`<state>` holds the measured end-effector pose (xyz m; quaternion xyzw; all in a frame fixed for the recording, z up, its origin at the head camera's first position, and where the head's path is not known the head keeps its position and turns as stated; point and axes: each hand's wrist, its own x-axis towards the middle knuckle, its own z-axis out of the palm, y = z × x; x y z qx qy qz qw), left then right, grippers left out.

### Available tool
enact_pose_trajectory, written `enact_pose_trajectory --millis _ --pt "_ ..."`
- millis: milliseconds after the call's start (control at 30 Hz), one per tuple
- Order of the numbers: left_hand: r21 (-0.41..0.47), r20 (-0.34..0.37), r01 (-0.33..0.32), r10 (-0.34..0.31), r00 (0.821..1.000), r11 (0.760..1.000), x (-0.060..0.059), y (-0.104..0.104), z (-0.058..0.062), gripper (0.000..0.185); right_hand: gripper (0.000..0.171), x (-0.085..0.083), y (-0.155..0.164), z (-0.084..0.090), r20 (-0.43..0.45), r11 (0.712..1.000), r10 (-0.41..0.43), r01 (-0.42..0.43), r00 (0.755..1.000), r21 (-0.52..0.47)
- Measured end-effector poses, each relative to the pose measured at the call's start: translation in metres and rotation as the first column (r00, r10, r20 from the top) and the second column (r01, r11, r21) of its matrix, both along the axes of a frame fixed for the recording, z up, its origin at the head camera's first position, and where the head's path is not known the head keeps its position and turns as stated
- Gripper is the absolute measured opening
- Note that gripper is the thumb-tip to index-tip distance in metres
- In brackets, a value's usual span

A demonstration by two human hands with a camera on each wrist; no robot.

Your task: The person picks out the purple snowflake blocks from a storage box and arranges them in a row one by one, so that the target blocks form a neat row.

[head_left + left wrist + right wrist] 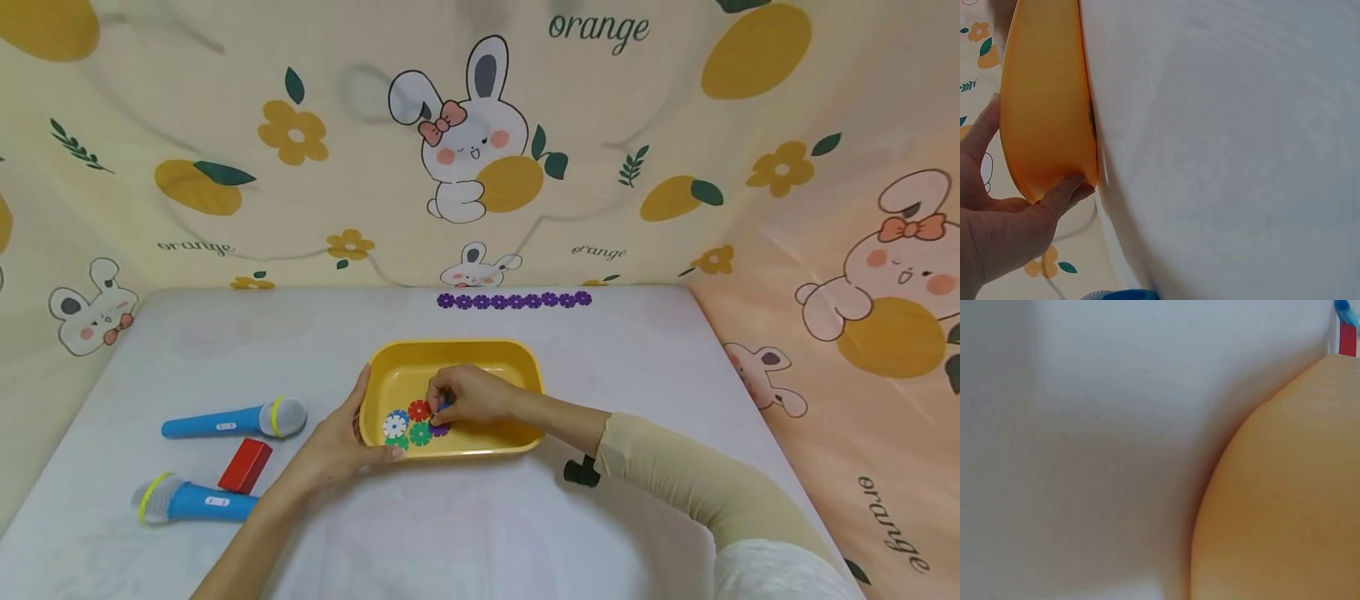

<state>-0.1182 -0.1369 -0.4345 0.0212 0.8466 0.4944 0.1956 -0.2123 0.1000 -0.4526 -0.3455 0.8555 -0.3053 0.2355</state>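
Observation:
A yellow plastic tray (386, 375) sits on the table. My left hand (333, 446) grips its left end, thumb along the near side and fingers round the left wall; the left wrist view shows this hold on the outer wall (1047, 94). Inside the tray, the curled fingers of my right hand (472, 396) pinch a small blue snowflake disc (447, 403), mostly hidden by the fingers. Beside them lie several notched discs: a white one (394, 426), a red one (419, 410), a green one (421, 433) and a purple one (439, 430).
Several purple discs (498, 302) form a row along the table's back edge. At left lie a blue toy microphone (225, 423), a second microphone (202, 502) and a red block (245, 467). A black object (581, 472) is below my right forearm. Printed cloth (337, 183) walls the table.

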Motion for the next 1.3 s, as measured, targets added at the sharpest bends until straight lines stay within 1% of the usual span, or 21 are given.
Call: enact_pose_trajectory --millis 133,233,400,567,633,700,800,900,1033,1167,1233,1300 --pt "0.001 0.006 -0.001 0.001 1.000 1.000 0.001 0.000 0.001 0.124 0.013 -0.001 -0.001 0.001 -0.046 0.999 0.011 -0.009 0.999 0.040" --pt "0.002 0.007 0.001 -0.001 1.000 1.000 0.001 0.001 0.001 0.124 0.011 -0.002 0.000 0.002 -0.078 0.997 0.040 -0.035 0.996 0.069" --pt "-0.002 0.001 0.008 -0.008 1.000 1.000 0.000 0.000 0.001 0.125 0.021 -0.003 0.002 0.002 -0.092 0.992 0.077 -0.068 0.993 0.103" --pt "0.004 -0.004 0.002 -0.002 1.000 1.000 0.000 0.000 0.000 0.125 0.020 -0.001 0.002 0.000 -0.095 0.992 0.072 -0.062 0.993 0.111" --pt "-0.002 -0.003 0.004 -0.004 1.000 1.000 0.000 0.000 -0.001 0.125 0.017 -0.001 0.001 -0.001 -0.087 0.994 0.063 -0.055 0.994 0.092" --pt "-0.005 0.000 0.005 -0.005 1.000 1.000 0.001 0.000 -0.001 0.124 0.014 0.000 0.000 -0.003 -0.058 0.998 0.048 -0.045 0.997 0.053" --pt "-0.009 0.003 0.005 -0.005 1.000 1.000 0.002 0.001 -0.003 0.124 0.011 0.001 0.000 -0.004 0.020 1.000 0.018 -0.018 1.000 -0.016" --pt "-0.006 0.003 0.002 -0.002 1.000 1.000 0.002 0.002 -0.004 0.124 0.008 0.001 0.002 -0.003 0.092 0.998 -0.011 0.018 0.996 -0.068" --pt "-0.006 0.000 0.003 -0.003 1.000 1.000 0.003 0.002 -0.003 0.125 0.003 -0.001 0.006 0.005 0.107 0.991 -0.042 0.056 0.993 -0.125" --pt "-0.006 0.006 -0.001 0.001 1.000 1.000 0.003 0.002 -0.002 0.124 0.010 -0.008 0.015 0.018 0.096 0.975 -0.066 0.084 0.993 -0.206" --pt "-0.007 0.006 -0.004 0.004 1.000 1.000 0.003 0.001 -0.002 0.124 0.014 -0.013 0.021 0.023 0.084 0.968 -0.085 0.102 0.993 -0.227" --pt "-0.002 0.011 -0.008 0.008 1.000 1.000 0.003 0.001 -0.001 0.124 0.018 -0.018 0.027 0.029 0.090 0.963 -0.111 0.129 0.990 -0.237"
